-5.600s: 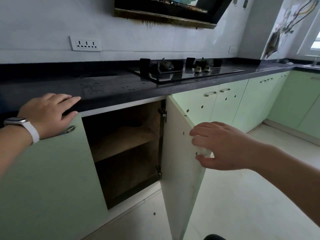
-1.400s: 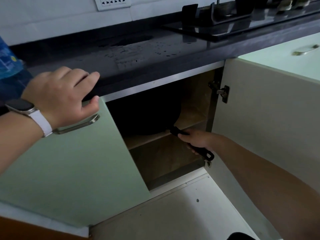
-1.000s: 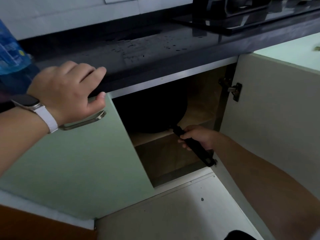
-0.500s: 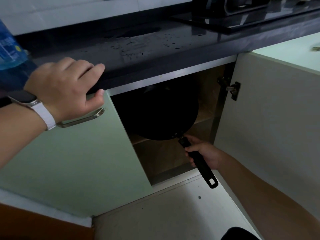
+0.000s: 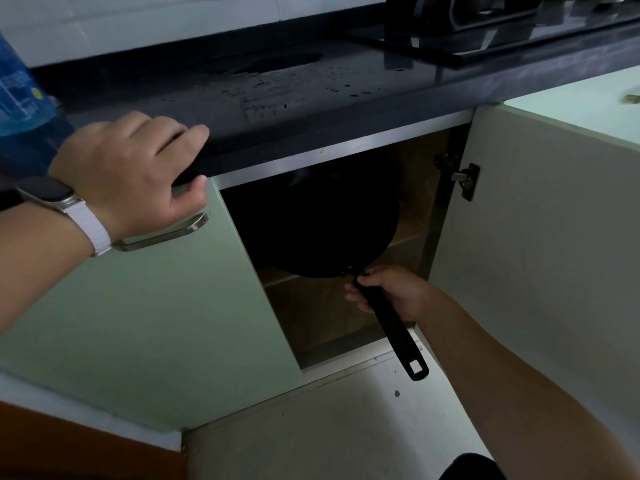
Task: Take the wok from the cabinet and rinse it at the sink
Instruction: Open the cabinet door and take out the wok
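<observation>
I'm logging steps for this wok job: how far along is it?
Done: the cabinet is open. In hand: the right hand grips the wok by its handle, pan tilted in the opening; the left hand rests on the countertop edge. Left: lifting it clear and rinsing it; no sink is in view.

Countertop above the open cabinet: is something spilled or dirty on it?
Yes. The countertop carries a dark patch near the wall and many small dark spots in front of it. They look like spilled liquid or stains; which, I cannot tell.
</observation>
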Tool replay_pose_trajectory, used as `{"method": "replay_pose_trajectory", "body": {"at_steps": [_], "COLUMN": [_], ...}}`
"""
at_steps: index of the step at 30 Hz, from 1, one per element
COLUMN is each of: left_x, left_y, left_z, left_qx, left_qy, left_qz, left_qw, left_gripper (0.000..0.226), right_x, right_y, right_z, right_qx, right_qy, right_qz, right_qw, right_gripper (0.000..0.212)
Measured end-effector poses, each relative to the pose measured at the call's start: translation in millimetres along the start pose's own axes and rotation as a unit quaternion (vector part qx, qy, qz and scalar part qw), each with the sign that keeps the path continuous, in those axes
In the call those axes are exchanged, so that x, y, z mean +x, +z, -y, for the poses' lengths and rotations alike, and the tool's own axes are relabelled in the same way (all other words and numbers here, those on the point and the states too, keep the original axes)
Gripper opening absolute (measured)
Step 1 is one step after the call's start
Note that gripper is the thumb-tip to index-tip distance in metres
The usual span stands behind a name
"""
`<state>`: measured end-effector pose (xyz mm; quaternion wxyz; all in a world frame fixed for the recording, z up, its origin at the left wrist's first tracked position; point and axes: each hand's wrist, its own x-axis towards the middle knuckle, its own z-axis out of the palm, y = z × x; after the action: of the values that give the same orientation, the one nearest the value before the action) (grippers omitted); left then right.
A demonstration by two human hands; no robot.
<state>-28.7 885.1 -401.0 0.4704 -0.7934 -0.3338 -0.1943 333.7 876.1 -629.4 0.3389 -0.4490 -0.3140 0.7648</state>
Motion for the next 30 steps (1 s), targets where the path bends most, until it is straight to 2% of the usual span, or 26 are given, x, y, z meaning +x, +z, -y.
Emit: {"method": "replay_pose_trajectory", "body": {"at_steps": [5, 8, 11, 13, 16, 20, 25, 30], "left_x": [-1, 0, -1, -1, 0, 3, 6, 6], "left_y": [0, 1, 1, 1, -1, -7, -13, -15], "left_z": [-1, -1, 1, 1, 0, -4, -7, -7], "left_qx": [0.0, -0.003, -0.001, 0.001, 0.002, 0.008, 0.013, 0.013], "left_qy": [-0.003, 0.001, 0.0, 0.001, 0.002, 0.004, 0.006, 0.007], "left_qz": [0.003, 0.002, 0.004, 0.003, 0.002, -0.001, -0.001, 0.012], "left_qw": [1.0, 1.0, 1.0, 1.0, 1.0, 1.0, 1.0, 1.0], "left_gripper": [0.051, 0.051, 0.051, 0.051, 0.05, 0.049, 0.047, 0.048], "right_x": [3, 8, 13, 16, 19, 22, 23, 24], "right_y": [9, 13, 15, 15, 14, 17, 19, 22], "right_z": [7, 7, 4, 1, 0, 9, 17, 6], "right_qx": [0.012, 0.003, -0.012, -0.03, -0.037, 0.013, 0.033, 0.017], "right_qy": [0.026, 0.028, 0.034, 0.04, 0.033, 0.025, 0.041, 0.017], "right_qz": [0.006, -0.006, -0.019, -0.032, -0.035, -0.024, -0.009, -0.03], "right_qw": [1.0, 1.0, 0.999, 0.998, 0.998, 0.999, 0.999, 0.999], "right_gripper": [0.023, 0.018, 0.037, 0.041, 0.031, 0.015, 0.012, 0.01]}}
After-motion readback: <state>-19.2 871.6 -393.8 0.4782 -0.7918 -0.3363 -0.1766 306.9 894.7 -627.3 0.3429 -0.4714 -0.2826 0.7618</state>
